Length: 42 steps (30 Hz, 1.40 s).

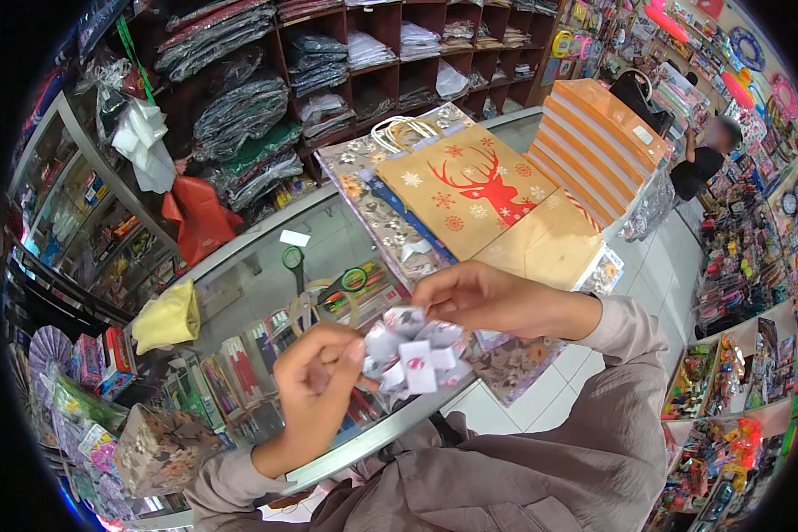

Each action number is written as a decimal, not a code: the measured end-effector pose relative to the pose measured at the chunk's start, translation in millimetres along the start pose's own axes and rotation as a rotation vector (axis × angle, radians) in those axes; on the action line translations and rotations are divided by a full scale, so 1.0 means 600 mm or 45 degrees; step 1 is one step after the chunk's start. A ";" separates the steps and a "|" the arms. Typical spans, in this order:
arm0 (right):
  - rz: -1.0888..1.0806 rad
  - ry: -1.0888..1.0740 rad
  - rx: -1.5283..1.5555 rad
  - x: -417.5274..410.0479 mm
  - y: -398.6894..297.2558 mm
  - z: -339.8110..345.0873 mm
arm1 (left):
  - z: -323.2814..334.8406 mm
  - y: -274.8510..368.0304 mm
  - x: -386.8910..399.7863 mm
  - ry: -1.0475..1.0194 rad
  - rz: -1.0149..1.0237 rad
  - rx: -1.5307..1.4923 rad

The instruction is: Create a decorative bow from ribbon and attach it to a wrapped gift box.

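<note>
Between my hands, over the near edge of a glass display counter, is a folded paper piece (417, 364), white with a red and grey floral print and several looped folds. My left hand (326, 386) pinches its left side between thumb and fingers. My right hand (485, 299) holds its upper edge with bent fingertips. Just beyond, scissors with green and black handles (344, 282) lie on the glass beside a roll of clear tape (304, 309). A brown paper gift bag with a red reindeer (465, 189) rests on floral wrapping sheets (399, 229) past my right hand.
A yellow cloth (167, 318) and a small white paper (294, 238) lie on the counter (239, 249). A floral-wrapped box (163, 449) stands at the lower left. Orange-striped stacked packs (592, 149) are at the upper right. A person (698, 166) is farther off in the aisle.
</note>
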State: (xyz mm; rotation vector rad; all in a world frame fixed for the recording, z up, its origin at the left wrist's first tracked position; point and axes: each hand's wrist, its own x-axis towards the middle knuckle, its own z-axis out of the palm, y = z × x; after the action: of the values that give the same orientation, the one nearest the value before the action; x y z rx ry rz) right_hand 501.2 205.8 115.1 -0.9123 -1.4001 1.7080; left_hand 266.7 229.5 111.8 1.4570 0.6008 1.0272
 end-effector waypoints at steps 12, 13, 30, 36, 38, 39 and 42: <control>-0.178 0.639 0.568 -0.121 -0.048 -0.032 | 0.137 -0.019 0.147 -0.358 0.038 -0.281; -0.192 0.652 0.579 -0.122 -0.047 -0.029 | 0.135 -0.021 0.152 -0.402 0.017 -0.288; -0.392 1.004 0.062 -0.118 0.010 -0.026 | 0.130 -0.075 0.196 -0.771 -0.126 -0.349; -0.446 1.055 0.033 -0.127 0.023 -0.027 | 0.144 -0.078 0.197 -0.784 -0.206 -0.331; -0.465 1.081 0.003 -0.129 0.031 -0.028 | 0.145 -0.083 0.198 -0.799 -0.211 -0.333; -0.464 1.086 0.003 -0.130 0.034 -0.029 | 0.145 -0.086 0.199 -0.806 -0.211 -0.330; -0.453 1.092 0.028 -0.132 0.036 -0.030 | 0.149 -0.082 0.196 -0.794 -0.282 -0.362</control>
State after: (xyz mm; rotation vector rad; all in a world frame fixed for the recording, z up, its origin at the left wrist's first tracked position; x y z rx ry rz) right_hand 552.5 141.9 97.0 -1.1148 -0.8766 0.8794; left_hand 408.8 291.6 100.8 1.3256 0.1483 0.4215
